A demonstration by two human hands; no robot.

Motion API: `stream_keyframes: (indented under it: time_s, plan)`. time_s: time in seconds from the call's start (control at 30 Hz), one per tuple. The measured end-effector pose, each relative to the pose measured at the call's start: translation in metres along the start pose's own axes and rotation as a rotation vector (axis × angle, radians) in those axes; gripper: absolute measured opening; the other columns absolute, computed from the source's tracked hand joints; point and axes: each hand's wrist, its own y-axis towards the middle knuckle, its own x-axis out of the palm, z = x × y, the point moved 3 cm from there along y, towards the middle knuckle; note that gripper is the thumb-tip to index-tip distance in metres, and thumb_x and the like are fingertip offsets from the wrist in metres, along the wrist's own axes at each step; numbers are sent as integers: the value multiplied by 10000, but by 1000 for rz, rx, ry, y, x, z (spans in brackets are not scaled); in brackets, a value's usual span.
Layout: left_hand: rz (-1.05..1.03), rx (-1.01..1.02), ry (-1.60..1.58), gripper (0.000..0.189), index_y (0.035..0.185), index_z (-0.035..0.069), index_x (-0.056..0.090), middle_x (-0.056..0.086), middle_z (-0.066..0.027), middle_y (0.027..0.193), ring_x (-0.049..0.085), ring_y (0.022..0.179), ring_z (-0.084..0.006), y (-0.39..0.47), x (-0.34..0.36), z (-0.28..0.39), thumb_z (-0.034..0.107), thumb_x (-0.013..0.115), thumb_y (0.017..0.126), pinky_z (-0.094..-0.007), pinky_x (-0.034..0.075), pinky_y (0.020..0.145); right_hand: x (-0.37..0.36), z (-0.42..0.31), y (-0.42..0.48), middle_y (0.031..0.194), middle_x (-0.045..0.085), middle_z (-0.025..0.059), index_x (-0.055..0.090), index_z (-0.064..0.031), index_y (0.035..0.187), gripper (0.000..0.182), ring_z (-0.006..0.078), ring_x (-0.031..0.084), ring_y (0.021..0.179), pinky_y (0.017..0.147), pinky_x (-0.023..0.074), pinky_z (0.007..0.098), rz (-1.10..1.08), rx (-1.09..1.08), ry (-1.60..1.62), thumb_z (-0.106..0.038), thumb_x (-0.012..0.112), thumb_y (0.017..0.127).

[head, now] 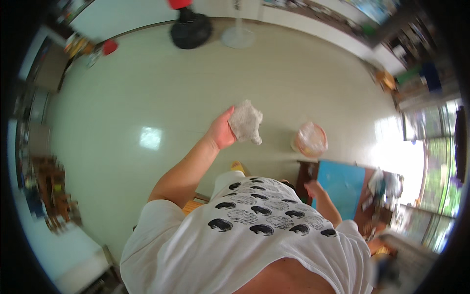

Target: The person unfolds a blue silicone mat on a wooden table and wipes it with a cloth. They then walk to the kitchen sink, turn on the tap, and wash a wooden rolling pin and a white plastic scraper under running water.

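My left hand (pixel 221 129) is stretched out over the floor, with a crumpled light-grey cloth (pixel 245 121) in its grip. The thumb lies along the cloth's near edge, and the rest of it spreads out to the right. Lower down, my right hand (pixel 313 189) hangs beside the edge of a dark wooden table (pixel 305 172) topped with a blue mat (pixel 339 185). That hand is blurred, and its finger posture is unclear. Beyond the table stands a round bin (pixel 311 139) with a pinkish rim and a clear plastic bag over its mouth.
Glossy pale floor (pixel 176 84) stretches ahead. A black round base (pixel 191 32) and a white pedestal base (pixel 238 37) stand by the far wall. Wooden chairs (pixel 51 183) are at left. A yellow slipper (pixel 238 167) shows beneath me, and clutter (pixel 385 185) covers the table's right side.
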Motion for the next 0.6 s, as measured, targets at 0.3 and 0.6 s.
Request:
stream_keyframes:
  time_s: [0.3, 0.6]
  plan:
    - [289, 369, -123, 308, 1176, 89, 577, 629, -76, 1073, 629, 970, -222, -154, -340, 126, 300, 562, 953, -453, 524, 909, -97, -229, 63, 697, 594, 80, 600, -66, 855, 256, 207, 581, 570, 454, 437, 362, -7, 21, 102, -318, 640, 875]
    - [1219, 485, -151, 228, 1084, 108, 552, 598, -88, 943, 613, 794, -254, -327, -538, 37, 89, 631, 871, -416, 554, 615, -185, -739, 156, 667, 604, 142, 598, -7, 816, 240, 270, 580, 493, 439, 459, 437, 293, -363, -229, -243, 622, 847]
